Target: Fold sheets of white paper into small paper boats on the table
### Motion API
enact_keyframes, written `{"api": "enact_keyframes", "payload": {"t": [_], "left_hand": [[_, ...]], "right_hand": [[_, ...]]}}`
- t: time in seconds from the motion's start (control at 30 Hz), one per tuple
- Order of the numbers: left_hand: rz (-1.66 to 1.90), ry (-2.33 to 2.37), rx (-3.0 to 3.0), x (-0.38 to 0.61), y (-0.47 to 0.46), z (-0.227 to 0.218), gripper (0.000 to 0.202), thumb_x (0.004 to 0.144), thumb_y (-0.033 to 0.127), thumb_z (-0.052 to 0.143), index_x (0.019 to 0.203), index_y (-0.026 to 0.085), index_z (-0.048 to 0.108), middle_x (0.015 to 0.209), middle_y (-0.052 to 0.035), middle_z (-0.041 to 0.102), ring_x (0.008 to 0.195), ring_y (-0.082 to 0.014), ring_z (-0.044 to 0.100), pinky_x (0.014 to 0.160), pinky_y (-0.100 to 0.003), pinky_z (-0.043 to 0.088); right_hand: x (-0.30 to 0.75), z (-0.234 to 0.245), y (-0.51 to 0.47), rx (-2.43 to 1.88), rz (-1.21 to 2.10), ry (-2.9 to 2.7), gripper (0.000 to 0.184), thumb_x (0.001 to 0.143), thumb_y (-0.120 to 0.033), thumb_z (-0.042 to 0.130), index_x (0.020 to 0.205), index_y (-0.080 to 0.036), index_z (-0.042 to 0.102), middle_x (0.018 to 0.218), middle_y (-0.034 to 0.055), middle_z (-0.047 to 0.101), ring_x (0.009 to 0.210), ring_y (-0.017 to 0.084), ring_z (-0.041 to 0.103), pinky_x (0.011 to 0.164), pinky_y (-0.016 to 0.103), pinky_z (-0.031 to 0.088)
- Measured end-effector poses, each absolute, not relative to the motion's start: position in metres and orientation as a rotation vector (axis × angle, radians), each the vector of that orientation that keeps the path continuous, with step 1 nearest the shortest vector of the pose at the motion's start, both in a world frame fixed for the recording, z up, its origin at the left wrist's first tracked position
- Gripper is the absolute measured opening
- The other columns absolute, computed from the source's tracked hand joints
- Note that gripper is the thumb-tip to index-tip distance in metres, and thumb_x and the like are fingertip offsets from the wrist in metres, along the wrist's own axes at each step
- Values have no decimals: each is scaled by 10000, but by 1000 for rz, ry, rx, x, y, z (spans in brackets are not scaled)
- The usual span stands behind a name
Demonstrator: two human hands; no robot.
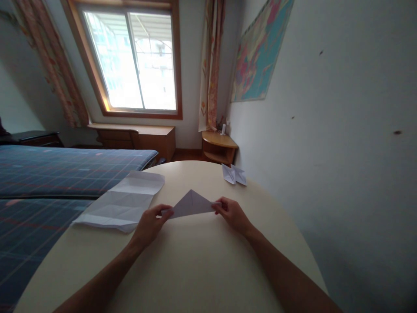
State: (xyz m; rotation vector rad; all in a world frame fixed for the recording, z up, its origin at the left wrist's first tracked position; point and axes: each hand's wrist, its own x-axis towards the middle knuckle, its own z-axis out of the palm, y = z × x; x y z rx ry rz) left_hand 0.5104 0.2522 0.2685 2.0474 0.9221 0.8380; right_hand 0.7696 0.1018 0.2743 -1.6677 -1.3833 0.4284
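A white sheet of paper folded into a wide triangle [191,205] is held up over the round table, its peak pointing away from me and a crease running down from the peak. My left hand [152,221] pinches its left corner between thumb and fingers. At the opposite corner my right hand [230,213] is closed in the same kind of pinch. To the left lies a larger creased white sheet [130,198], opened out near the table's edge. Two small folded paper shapes [233,174] rest at the far right, beside the wall.
The round cream table [202,269] fills the foreground. A bed with a blue plaid cover [65,169] adjoins it on the left, and a white wall [352,174] runs along the right. Beyond stand a low wooden desk [156,137] and a corner shelf [220,140].
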Motion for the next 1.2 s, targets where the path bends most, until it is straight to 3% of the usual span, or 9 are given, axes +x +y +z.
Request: {"api": "enact_keyframes", "payload": {"t": [0.13,0.27,0.83,1.2], "left_hand": [[910,912,1825,512,248,270,408,718,546,676,863,168,724,731,-41,738,693,-216,685,637,-296,526],[1013,875,1608,520,236,269,485,687,575,696,895,136,696,775,-54,738,713,-213,693,671,-327,568],[1043,908,1670,527,226,265,440,723,565,676,896,165,619,815,-47,705,646,-223,718,585,-321,579],[969,778,1758,527,228,252,358,728,404,685,995,174,626,901,-77,752,831,-251,741,726,-360,602]], "right_hand": [[762,274,105,-1534,506,-1246,372,870,-546,581,856,-174,585,753,54,706,709,193,671,647,278,496],[759,271,109,-1442,532,-1138,417,848,-591,587,871,-175,569,751,47,693,674,182,665,636,284,507],[757,255,118,-1332,637,-902,467,749,-613,692,807,-161,585,777,47,693,722,201,699,726,364,598],[761,254,120,-1303,615,-839,508,700,-625,726,853,-178,537,808,47,698,720,205,703,706,391,609]]}}
